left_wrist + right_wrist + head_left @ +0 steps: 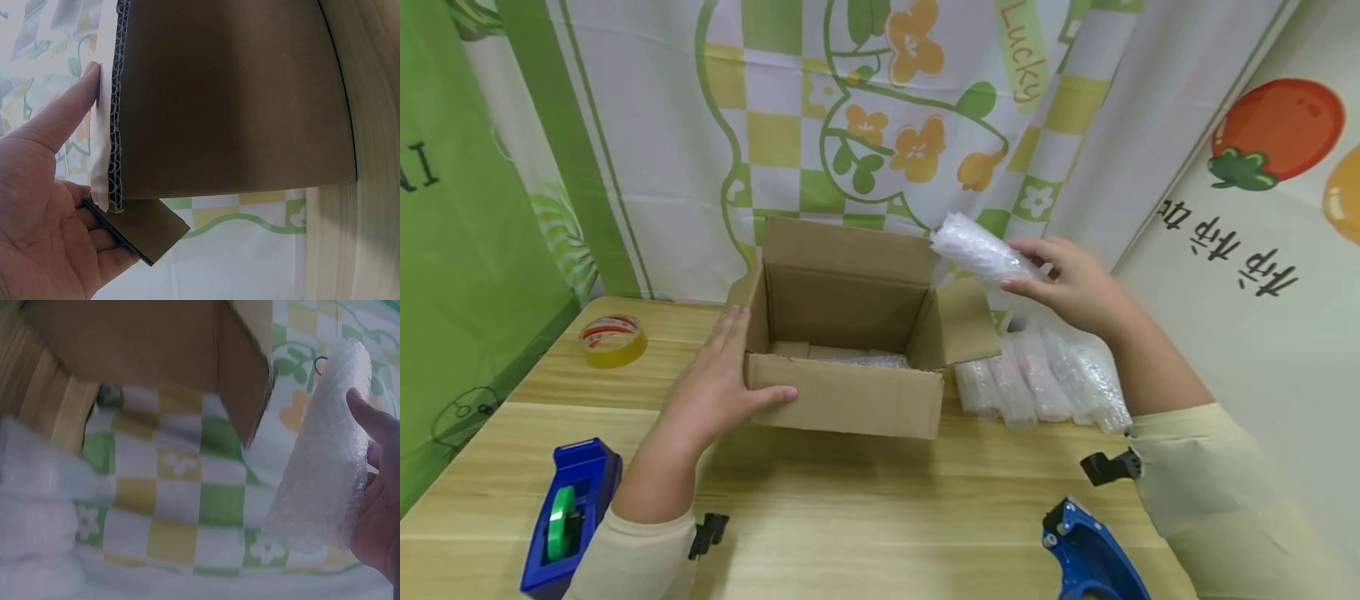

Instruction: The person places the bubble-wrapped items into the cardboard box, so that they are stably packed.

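Note:
An open cardboard box (845, 396) stands on the table with its flaps raised or folded out. My left hand (711, 387) holds its left front corner, thumb along the front wall and fingers against the left flap (140, 228). Inside, at the bottom, some clear bubble wrap (880, 360) shows past the front edge. My right hand (1078, 287) grips a bubble-wrapped roll (977, 246) (325, 456) above the box's right flap (967, 321). The roll tilts, its far end pointing up and left; what it contains is hidden by the wrap.
Several bubble-wrapped packets (1037, 379) lie side by side right of the box. A yellow tape roll (613, 340) is at the back left. A blue tape dispenser (571, 512) stands front left, a blue hand-held tape gun (1090, 554) front right. A patterned curtain (655, 125) hangs behind.

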`<action>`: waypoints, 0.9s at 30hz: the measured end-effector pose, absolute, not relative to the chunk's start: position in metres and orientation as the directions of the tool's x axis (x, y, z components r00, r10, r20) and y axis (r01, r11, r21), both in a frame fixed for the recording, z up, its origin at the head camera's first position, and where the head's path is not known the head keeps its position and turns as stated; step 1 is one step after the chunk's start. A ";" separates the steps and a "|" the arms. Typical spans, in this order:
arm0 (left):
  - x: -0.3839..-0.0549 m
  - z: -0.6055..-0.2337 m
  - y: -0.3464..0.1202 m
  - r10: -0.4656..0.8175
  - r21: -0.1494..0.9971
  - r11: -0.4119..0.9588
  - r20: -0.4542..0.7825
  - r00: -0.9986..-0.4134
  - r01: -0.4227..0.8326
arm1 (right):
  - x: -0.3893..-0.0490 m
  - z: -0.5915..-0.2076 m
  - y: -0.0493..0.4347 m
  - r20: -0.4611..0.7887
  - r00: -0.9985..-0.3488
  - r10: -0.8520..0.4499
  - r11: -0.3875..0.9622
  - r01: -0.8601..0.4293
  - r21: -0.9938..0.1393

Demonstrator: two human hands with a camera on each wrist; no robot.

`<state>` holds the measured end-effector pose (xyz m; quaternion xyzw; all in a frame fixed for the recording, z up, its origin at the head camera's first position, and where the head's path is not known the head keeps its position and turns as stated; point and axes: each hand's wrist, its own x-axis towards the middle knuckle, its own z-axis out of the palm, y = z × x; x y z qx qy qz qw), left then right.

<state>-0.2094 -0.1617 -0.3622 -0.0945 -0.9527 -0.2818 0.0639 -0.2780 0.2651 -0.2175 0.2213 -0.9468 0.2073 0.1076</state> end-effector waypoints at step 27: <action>-0.209 -0.364 -0.161 0.138 0.530 0.821 0.179 -0.974 0.214 | -0.297 -0.290 0.124 0.277 -0.737 -0.616 0.690 -0.675 -0.262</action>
